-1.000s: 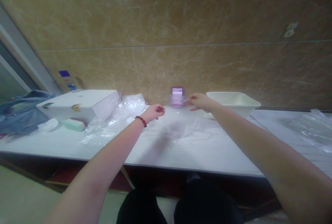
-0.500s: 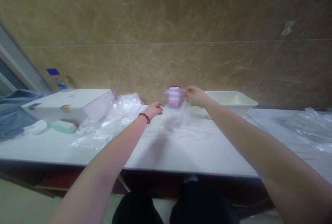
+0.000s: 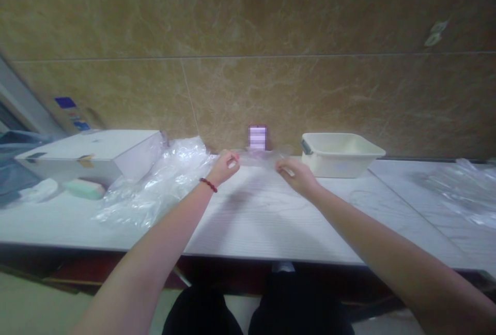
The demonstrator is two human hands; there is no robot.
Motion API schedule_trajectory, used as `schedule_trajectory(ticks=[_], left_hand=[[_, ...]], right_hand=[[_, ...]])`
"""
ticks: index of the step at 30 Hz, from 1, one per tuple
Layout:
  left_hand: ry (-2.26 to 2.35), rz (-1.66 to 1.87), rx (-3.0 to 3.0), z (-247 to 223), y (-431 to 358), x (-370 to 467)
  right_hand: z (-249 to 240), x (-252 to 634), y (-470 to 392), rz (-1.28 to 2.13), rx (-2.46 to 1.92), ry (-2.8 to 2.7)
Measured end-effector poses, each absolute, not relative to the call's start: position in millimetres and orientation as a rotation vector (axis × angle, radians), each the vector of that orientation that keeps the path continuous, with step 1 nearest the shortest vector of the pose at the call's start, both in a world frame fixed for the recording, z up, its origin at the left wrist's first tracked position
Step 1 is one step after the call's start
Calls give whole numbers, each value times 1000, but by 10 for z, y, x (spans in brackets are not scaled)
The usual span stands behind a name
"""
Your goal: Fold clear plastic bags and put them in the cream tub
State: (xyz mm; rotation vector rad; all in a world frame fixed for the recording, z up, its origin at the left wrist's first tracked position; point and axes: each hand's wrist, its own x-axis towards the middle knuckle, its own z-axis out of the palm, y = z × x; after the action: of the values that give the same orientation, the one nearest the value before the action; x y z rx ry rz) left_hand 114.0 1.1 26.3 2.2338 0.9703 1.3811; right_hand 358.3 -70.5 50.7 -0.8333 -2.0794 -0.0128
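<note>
Clear plastic film (image 3: 248, 160), pinched in both hands (image 3: 223, 168) (image 3: 299, 177), white tabletop (image 3: 267, 216) running to front edge (image 3: 267, 257)

Seemingly a packing workspace: long white counter (image 3: 267, 226), heaped clear plastic (image 3: 155, 182), cream bin (image 3: 337, 166), marbled tile wall (image 3: 310, 14).

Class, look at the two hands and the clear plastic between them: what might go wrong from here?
The clear plastic could slip, since the left hand and right hand seem to hold it only by a pinch. It might knock the phone-like device just behind it. The left hand could also snag the crumpled plastic close by.
</note>
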Motion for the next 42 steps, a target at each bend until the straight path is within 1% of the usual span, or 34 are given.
schedule_trajectory(ticks=[6,9,12,15,17,20,22,24,26,29,32,34,38,42], left_hand=[[1171,840,2618,-174,-155,1121],[1203,617,2687,-257,-226,1119],[1300,472,2688,-271,-267,1114],[1518,409,2611,-220,-310,1144],[1595,405,2599,-166,-363,1204],[1498,427,2673,-121,-492,1360],[1411,375,2714,-145,-596,1493],[1390,277,2740,-211,-692,1624],[1393,209,2748,-296,-764,1729],[1450,141,2726,-399,-819,1811],[1451,123,2723,-436,-832,1817],[1443,122,2715,-432,-836,1801],[1427,128,2667,-385,-840,1779],[1371,168,2638,-290,-780,1880]], right_hand=[[-104,3454,-923,57,-1000,-2265],[-269,3435,-1050,98,-1161,-2357],[-320,3424,-1181,163,-1294,-2399],[-267,3419,-1291,200,-1385,-2401],[-190,3432,-1320,156,-1425,-2385],[-77,3487,-1240,95,-1458,-2345],[-61,3533,-1110,73,-1511,-2301],[-120,3571,-965,22,-1583,-2294],[-236,3600,-854,-12,-1638,-2402],[-407,3637,-779,44,-1769,-2515],[-452,3707,-739,109,-1854,-2485],[-416,3796,-674,91,-1892,-2388],[-347,4030,-465,64,-2098,-1995],[-411,4133,-358,81,-2110,-1893]])
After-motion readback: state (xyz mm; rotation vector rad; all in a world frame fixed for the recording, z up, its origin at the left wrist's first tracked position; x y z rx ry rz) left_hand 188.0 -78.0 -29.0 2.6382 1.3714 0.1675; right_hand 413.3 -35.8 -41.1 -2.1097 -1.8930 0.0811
